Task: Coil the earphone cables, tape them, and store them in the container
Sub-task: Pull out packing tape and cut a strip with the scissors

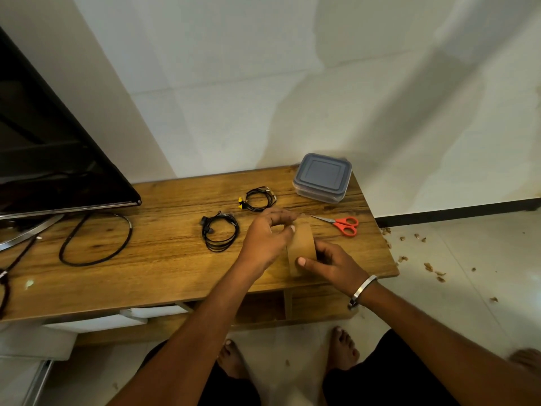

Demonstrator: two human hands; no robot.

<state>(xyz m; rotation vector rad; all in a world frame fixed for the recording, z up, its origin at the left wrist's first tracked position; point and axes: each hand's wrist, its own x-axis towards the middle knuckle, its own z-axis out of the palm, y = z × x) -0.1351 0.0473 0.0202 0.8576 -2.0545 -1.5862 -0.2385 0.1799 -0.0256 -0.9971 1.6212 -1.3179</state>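
The right hand (330, 263) grips a brown tape roll (301, 249) standing on edge near the table (146, 259) front edge, while the left hand (268, 237) pinches its loose end. Two coiled earphones (219, 232) (259, 198) lie flat beyond, with bare wood between them. The lidded container (322, 177) sits at the far right corner, and the scissors (341, 224) point left.

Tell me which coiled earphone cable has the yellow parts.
The farther black coiled earphone cable, nearer the grey-lidded plastic container; yellow pieces show at its left edge. The nearer coil is all black.
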